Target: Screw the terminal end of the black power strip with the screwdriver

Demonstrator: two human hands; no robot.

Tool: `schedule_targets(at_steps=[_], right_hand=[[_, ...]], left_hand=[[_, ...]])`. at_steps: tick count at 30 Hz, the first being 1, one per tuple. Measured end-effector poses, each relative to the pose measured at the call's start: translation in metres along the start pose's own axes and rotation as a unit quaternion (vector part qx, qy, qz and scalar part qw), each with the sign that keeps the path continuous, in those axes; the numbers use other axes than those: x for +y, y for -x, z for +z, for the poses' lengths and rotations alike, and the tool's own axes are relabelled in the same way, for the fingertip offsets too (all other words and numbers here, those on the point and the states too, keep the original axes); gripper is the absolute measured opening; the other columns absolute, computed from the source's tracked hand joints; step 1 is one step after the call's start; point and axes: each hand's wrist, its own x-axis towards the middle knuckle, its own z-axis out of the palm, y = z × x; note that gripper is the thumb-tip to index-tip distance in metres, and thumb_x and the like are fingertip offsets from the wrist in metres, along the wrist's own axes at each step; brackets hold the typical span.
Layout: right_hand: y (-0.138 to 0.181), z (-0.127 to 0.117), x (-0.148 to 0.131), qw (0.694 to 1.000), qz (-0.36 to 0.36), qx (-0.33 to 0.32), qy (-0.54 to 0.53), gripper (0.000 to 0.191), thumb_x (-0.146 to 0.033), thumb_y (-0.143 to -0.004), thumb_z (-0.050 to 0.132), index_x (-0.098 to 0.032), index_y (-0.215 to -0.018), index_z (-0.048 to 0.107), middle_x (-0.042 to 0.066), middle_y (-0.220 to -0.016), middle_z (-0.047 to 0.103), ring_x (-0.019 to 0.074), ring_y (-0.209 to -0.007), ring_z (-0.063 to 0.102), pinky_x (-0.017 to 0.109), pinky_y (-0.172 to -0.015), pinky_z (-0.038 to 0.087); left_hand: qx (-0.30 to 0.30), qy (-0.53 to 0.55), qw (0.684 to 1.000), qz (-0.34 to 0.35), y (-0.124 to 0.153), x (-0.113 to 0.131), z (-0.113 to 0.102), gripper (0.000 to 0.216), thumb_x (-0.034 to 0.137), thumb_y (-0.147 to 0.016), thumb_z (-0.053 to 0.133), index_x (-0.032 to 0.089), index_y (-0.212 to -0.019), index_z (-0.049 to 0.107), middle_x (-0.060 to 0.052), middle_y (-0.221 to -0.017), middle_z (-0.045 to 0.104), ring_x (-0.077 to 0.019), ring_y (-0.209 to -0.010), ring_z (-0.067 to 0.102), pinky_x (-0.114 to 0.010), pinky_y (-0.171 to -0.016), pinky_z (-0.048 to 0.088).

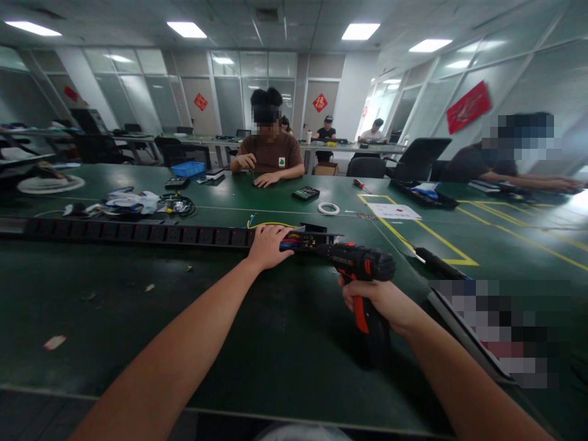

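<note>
The right hand was wrapped around the handle of a black and orange power drill, its fingers closed at the trigger, with the drill held level, seemingly so that its nose lined up with the open end of the power strip. The left hand lay over the strip near that end, fingers across the top and thumb apart on the near side, probably to stop the long body from sliding or twisting; whether its fingertips hooked the far wall could not be told. Having the strip lie crosswise on the green table likely gave it support along its length and kept the opening within reach of both arms.

The row of sockets ran away to the left of the left hand's hold, while the open end, with coloured wires inside, sat just right of it, between the two hands. From the right hand's grip, that end lay ahead and to the left, close to the drill's nose; contact there was too small to make out. A yellow wire ran just beyond the left hand's fingers, and a white ring lay farther out, ahead of both grips
</note>
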Motion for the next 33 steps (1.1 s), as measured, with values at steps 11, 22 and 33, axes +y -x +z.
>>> schedule_targets(at_steps=[11, 22, 33], right_hand=[[-0.0011, 0.0006, 0.0003, 1.000, -0.003, 0.004, 0.001, 0.014, -0.023, -0.066, 0.073, -0.019, -0.078, 0.067, -0.001, -0.058, 0.060, 0.0169, -0.057, 0.055, 0.031, -0.059, 0.045], [-0.0013, -0.0009, 0.0013, 1.000, -0.001, -0.005, -0.001, 0.013, -0.025, -0.067, 0.074, -0.019, -0.076, 0.066, -0.001, -0.058, 0.060, 0.0162, -0.057, 0.054, 0.030, -0.059, 0.044], [-0.0024, -0.0012, 0.0010, 1.000, -0.004, -0.007, 0.004, 0.013, -0.023, -0.067, 0.073, -0.019, -0.076, 0.066, -0.001, -0.058, 0.061, 0.0162, -0.057, 0.055, 0.030, -0.059, 0.044]], left_hand=[[0.000, -0.001, 1.000, 0.001, 0.0000, 0.0002, 0.0004, 0.063, 0.054, -0.085, 0.073, 0.029, -0.141, 0.058, -0.007, -0.140, 0.063, -0.0329, -0.131, 0.052, -0.051, -0.115, 0.028], [-0.007, 0.003, 1.000, -0.006, -0.0005, 0.0000, 0.0018, 0.064, 0.054, -0.085, 0.074, 0.032, -0.143, 0.056, -0.007, -0.142, 0.061, -0.0332, -0.133, 0.051, -0.052, -0.117, 0.026], [0.002, -0.002, 1.000, -0.002, -0.0003, -0.0008, 0.0019, 0.065, 0.054, -0.085, 0.074, 0.029, -0.142, 0.057, -0.007, -0.141, 0.062, -0.0325, -0.132, 0.052, -0.051, -0.116, 0.028]])
